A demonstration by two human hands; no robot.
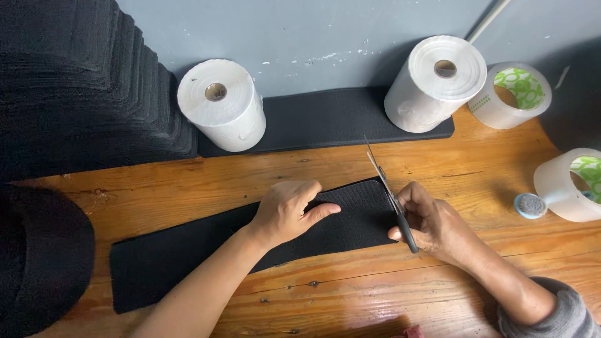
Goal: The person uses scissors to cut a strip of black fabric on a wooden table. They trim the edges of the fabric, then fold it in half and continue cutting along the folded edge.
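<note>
Your left hand (285, 209) presses flat, fingers spread, on one black textured foam strip (188, 256); your right hand (432, 222), its grip closed round the scissors (389, 194), is at the strip's end. Beyond the grip: two white paper rolls (222, 103), two clear tape rolls (513, 94). Worn wooden counter (350, 294), grey wall (325, 37).

Two white paper rolls (222, 103) (435, 82), two clear tape rolls (510, 94) (571, 184), two black strips (188, 250) (325, 119), one scissors (391, 197).
</note>
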